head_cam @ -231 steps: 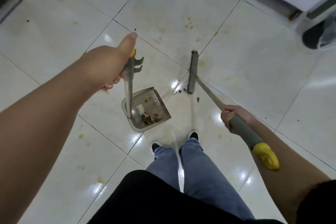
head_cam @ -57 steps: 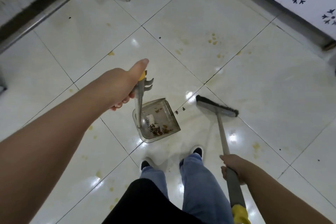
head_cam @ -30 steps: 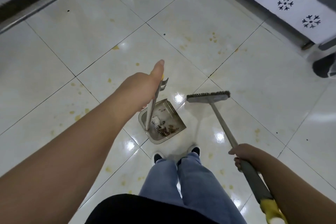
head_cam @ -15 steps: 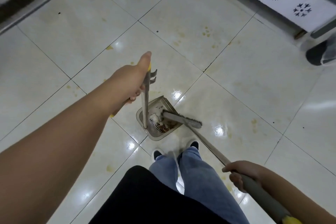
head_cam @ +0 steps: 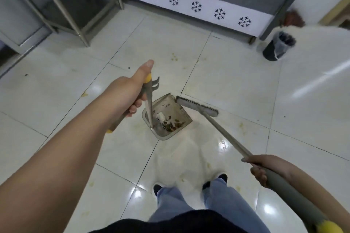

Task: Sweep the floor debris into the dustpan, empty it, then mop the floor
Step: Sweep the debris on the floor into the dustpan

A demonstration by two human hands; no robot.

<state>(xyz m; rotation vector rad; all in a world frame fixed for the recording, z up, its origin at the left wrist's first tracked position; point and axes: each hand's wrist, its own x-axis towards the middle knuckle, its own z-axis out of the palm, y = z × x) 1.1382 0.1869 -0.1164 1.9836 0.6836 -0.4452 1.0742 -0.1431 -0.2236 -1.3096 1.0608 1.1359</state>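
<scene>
My left hand (head_cam: 126,93) grips the upright grey handle of the dustpan (head_cam: 181,119), thumb stretched along its yellow tip. The grey pan sits on the white tiles just ahead of my feet and holds brown scraps and a pale bit of litter. My right hand (head_cam: 265,166) grips the long grey shaft of the broom (head_cam: 197,107). The broom's bristle head lies at the pan's right front corner, touching its rim. The shaft's yellow end shows at the bottom right.
A black bin (head_cam: 278,47) with a clear liner stands at the far right by a steel cabinet (head_cam: 189,4) with a snowflake-patterned white base. Steel table legs (head_cam: 79,32) rise at the far left. Yellowish stains (head_cam: 174,56) and dark specks dot the glossy tiles.
The broom head has come out of the pan and now lies at its right front corner. My view has tilted up, showing the cabinet and bin. The dustpan stays put.
</scene>
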